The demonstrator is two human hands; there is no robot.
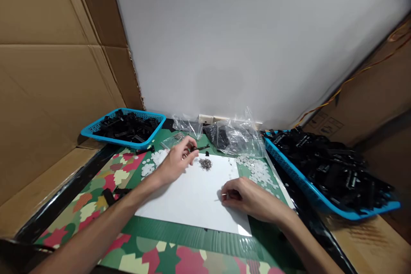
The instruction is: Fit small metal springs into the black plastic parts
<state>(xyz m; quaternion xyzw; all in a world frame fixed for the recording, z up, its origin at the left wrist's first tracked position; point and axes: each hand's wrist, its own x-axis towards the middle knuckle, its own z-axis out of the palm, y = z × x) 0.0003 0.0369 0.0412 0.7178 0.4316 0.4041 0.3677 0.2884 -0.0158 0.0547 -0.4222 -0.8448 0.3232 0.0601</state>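
My left hand (180,158) is closed over the upper left of the white sheet (192,197). Between its fingers is a slim black plastic piece (201,148), its thin end pointing right. My right hand (240,195) rests low over the sheet's right side, fingers pinched together. A thin, pale sliver sticks out leftward from its fingertips; its kind is too small to tell. A pile of tiny metal parts (205,164) lies on the sheet between the hands, with a small black bit (207,153) just behind it.
Blue baskets of black plastic parts stand at left (150,140) and right (289,175). Small translucent discs (257,170) are scattered on both sides of the sheet. Clear plastic bags (239,137) lie by the wall, near a power socket (206,119). Cardboard (58,72) encloses the left side.
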